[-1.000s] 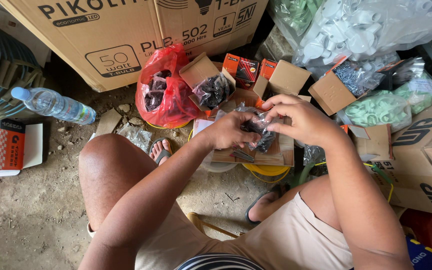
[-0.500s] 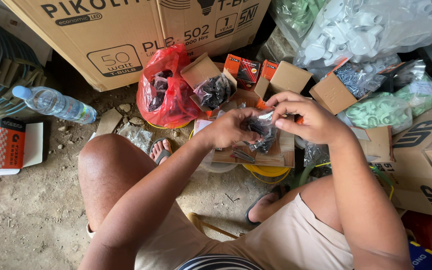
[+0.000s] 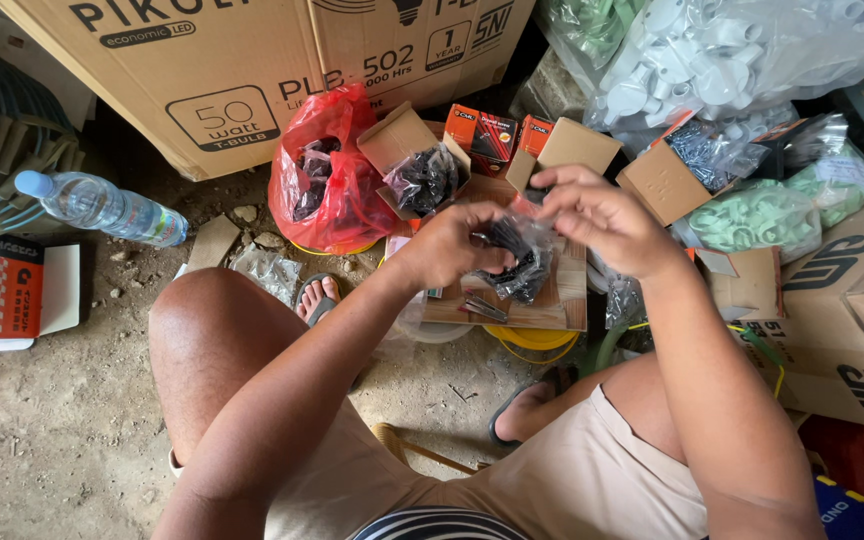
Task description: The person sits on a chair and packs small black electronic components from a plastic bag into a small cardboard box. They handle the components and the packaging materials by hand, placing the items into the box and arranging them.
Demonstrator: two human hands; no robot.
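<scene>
I sit low over a dirt floor with both hands raised in front of me. My left hand grips the side of a small clear plastic bag of black screws. My right hand pinches the top of the same bag. Under the bag lies a flat open cardboard box with more screws on it, resting on a yellow-rimmed round thing.
A red plastic bag of dark parts and an open small carton sit ahead. A large cardboard box stands behind. A water bottle lies left. Bags of white and green fittings and more cartons crowd the right.
Both hands have shifted slightly up and apart on the screw bag; the right hand's fingers have moved to its top edge.
</scene>
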